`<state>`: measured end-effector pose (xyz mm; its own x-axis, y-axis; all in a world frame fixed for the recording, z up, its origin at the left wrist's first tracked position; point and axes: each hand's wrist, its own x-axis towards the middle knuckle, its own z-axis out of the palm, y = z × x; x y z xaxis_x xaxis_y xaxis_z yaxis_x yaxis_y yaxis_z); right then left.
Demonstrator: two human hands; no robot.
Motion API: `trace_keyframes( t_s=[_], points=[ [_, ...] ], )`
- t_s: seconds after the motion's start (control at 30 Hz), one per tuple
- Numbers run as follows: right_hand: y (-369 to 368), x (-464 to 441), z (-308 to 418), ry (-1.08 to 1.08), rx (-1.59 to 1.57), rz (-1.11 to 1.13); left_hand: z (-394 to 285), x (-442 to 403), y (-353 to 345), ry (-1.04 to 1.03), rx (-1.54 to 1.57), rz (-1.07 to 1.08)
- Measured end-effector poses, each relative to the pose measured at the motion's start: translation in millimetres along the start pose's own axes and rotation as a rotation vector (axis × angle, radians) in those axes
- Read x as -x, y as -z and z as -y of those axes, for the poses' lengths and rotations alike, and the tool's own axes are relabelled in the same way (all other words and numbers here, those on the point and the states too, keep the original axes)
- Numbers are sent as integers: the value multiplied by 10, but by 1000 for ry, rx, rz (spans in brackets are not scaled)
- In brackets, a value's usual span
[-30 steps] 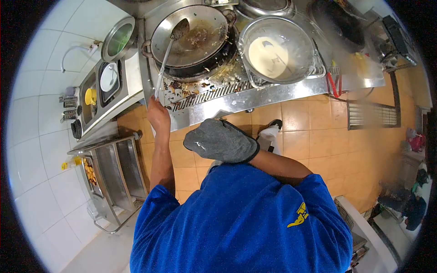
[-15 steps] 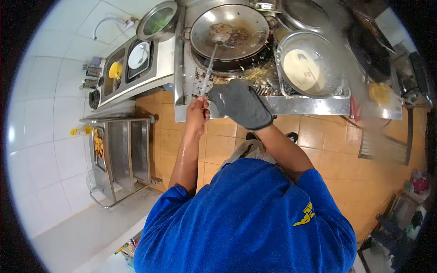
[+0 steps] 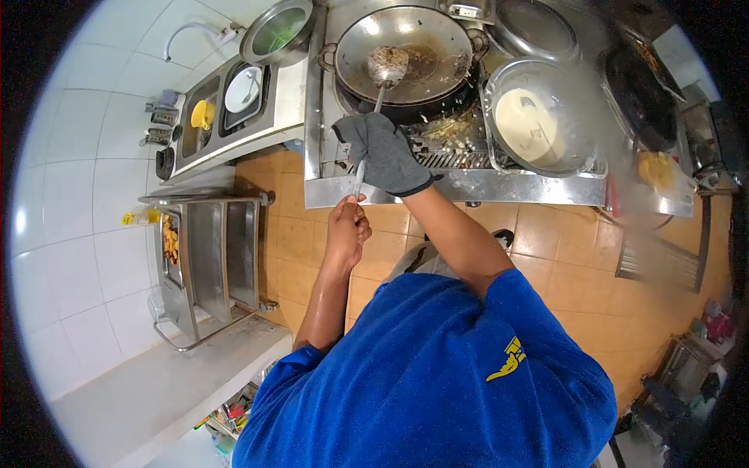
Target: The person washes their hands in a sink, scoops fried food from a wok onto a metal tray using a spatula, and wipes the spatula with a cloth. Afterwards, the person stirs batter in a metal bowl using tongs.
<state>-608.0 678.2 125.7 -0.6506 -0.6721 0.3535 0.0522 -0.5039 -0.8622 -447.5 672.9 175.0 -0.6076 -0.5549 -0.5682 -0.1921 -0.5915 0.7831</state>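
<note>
Stovetop (image 3: 499, 186), one wok (image 3: 353, 56) — two hands (image 3: 347, 234) (image 3: 384, 154) grip one ladle (image 3: 388, 67).

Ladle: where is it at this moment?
In the head view, the ladle has its scoop inside the wok, left of the large bowl; its handle runs back to the gloved right hand and bare left hand.

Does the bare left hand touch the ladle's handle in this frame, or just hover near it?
Touching. The head view shows the left hand with its fingers closed at the lower end of the ladle's handle, no gap visible.
</note>
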Motion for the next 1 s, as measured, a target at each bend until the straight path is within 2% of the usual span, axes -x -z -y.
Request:
trace_keyframes(
  t_s=[0.1, 0.2, 0.23, 0.33, 0.37, 0.47, 0.53, 0.57, 0.6, 0.63, 0.73, 0.8, 0.83, 0.9, 0.93, 1.0],
  points=[
    [-47, -17, -137, -33, -451, 21, -4, -12, 9, 1, 46, -22],
    [-94, 19, -93, -389, -969, -49, -32, -44, -72, -2, 74, -36],
    [-76, 87, 48, -446, -638, -62, -35, -64, -107, -5, 87, -44],
    [-189, 158, 363, 16, 189, 117, -63, -128, -201, -46, 112, -63],
    [-233, 180, 337, -284, -306, 37, -62, -142, -222, -64, 117, -70],
    [-107, 162, 354, -163, -66, 178, -1, -196, -79, -33, 152, 120],
    [-12, 50, 496, 328, 397, 336, -298, -65, -73, 88, -228, 161],
    [6, 26, 525, 438, 519, 388, -450, -23, -23, 147, -416, 183],
    [24, 0, 554, 556, 632, 429, -544, -104, 248, 56, -559, 270],
    [6, 18, 539, 533, 633, 452, -602, -212, 453, -37, -700, 356],
    [-52, 282, 448, 325, 498, 436, -758, -447, 337, -178, -273, 40],
    [-109, 261, 757, 359, 558, 427, -790, -707, 150, -257, -297, 186],
    [-112, 182, 925, 268, 558, 604, -790, -732, 54, -208, -186, 231],
    [-79, 275, 823, 227, 606, 565, -802, -749, -116, -99, 38, 331],
    [-59, 320, 777, 203, 635, 539, -781, -798, -95, -111, 62, 339],
    [-72, 276, 986, 6, 539, 636, -693, -887, -58, -124, 110, 357]
  ],
)
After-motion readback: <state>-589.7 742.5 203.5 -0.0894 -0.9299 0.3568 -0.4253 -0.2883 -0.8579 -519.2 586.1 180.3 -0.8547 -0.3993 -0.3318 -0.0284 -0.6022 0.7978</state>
